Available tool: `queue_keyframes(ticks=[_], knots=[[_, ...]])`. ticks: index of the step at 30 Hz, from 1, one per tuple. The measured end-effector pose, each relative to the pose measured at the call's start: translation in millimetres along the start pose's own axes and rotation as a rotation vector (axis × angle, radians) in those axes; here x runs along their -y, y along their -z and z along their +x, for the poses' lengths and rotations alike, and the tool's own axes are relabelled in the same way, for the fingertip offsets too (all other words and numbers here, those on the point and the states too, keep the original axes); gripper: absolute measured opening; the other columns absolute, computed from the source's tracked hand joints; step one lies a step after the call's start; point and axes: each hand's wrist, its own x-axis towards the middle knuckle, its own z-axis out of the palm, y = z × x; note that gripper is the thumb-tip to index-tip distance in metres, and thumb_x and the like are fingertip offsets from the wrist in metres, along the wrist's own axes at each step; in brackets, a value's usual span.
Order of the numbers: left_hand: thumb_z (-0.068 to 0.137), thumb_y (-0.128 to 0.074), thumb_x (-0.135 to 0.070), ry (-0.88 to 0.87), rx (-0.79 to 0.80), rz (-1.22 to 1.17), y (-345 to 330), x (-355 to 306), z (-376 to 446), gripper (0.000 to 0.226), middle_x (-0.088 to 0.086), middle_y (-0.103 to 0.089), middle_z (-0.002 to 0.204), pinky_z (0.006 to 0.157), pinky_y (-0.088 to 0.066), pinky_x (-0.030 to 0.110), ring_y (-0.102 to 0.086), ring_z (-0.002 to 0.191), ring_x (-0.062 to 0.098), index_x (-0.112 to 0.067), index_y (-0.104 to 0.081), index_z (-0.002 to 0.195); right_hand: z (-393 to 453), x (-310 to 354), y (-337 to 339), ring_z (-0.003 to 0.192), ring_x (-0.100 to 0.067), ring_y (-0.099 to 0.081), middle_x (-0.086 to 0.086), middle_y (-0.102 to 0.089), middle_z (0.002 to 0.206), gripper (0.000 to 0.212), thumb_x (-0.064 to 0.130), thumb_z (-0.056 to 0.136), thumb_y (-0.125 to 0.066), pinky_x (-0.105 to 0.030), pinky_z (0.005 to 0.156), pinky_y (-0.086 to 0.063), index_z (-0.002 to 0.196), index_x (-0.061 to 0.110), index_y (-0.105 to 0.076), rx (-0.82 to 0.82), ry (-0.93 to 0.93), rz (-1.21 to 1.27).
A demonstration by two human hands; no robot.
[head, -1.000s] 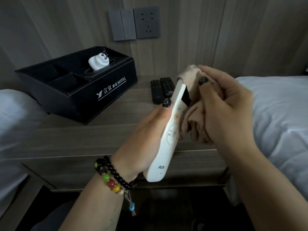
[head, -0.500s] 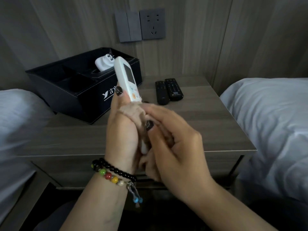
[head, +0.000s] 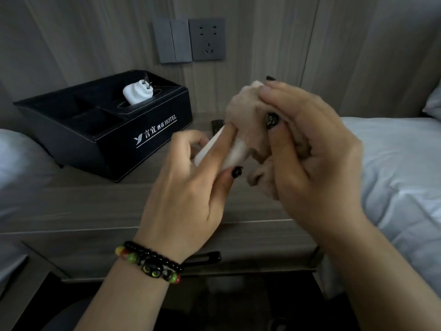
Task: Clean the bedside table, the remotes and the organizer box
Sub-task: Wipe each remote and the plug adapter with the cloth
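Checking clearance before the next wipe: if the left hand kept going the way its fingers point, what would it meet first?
The left hand points up and right along the white remote it holds, so it would probably meet the beige cloth bunched in the right hand first; depth is unclear.

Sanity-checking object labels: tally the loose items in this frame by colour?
White: 2, remote in left hand, plug adapter
Black: 2, organizer box, remote on table (mostly hidden)
Beige: 1, cloth in right hand
Total: 5
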Motion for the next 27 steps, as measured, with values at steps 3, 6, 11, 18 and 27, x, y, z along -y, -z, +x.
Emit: queue_keyframes(ticks=[3,6,11,18,27], knots=[[0.096,-0.042,-0.033,-0.014,0.047,0.039,-3.0,0.2,-1.2,0.048,0.011,-0.041,0.116,0.067,-0.056,0.037,-0.051,0.093,0.02,-0.019,-0.038,0.142,1.0,-12.8,8.2,0.114,-0.013,-0.06,-0.009,-0.062,0.124,0.031,-0.007,0.092,-0.048,-0.031,0.096,-0.049,0.119,0.001,-0.061,0.092,-0.022,0.041],[0.096,-0.042,-0.034,0.011,0.042,0.007,-2.0,2.6,-1.6,0.035,0.008,-0.04,0.116,0.063,-0.055,0.036,-0.052,0.089,0.018,-0.015,-0.051,0.125,-4.3,-6.8,11.5,0.118,-0.015,-0.058,-0.008,-0.06,0.125,0.033,-0.008,0.091,-0.048,-0.032,0.099,-0.047,0.12,0.0,-0.061,0.225,0.069,0.059],[0.097,-0.04,-0.034,-0.073,0.031,0.053,-0.3,2.0,-3.6,0.054,0.011,-0.04,0.119,0.07,-0.052,0.027,-0.045,0.098,0.013,-0.015,-0.031,0.147,1.9,-15.9,17.0,0.065,-0.011,-0.069,-0.001,-0.066,0.105,0.031,-0.004,0.095,-0.046,-0.022,0.054,-0.052,0.119,0.009,-0.062,0.116,-0.2,0.229],[0.094,-0.042,-0.042,0.045,0.017,-0.006,0.2,-0.9,-3.3,0.055,0.001,-0.042,0.123,0.075,-0.049,0.021,-0.051,0.099,0.008,-0.013,-0.041,0.14,-13.5,-8.4,-0.6,0.123,-0.026,-0.054,-0.018,-0.057,0.126,0.03,-0.007,0.093,-0.048,-0.042,0.104,-0.044,0.12,-0.006,-0.061,0.082,0.119,-0.054],[0.097,-0.042,-0.037,0.022,0.069,-0.186,4.2,0.5,-3.9,0.045,-0.001,-0.054,0.116,0.079,-0.047,0.016,-0.056,0.098,0.005,-0.01,-0.054,0.13,-2.2,-4.6,9.3,0.085,-0.018,-0.072,-0.003,-0.072,0.091,0.025,-0.003,0.092,-0.055,-0.022,0.068,-0.055,0.11,0.009,-0.068,0.102,-0.236,0.327]])
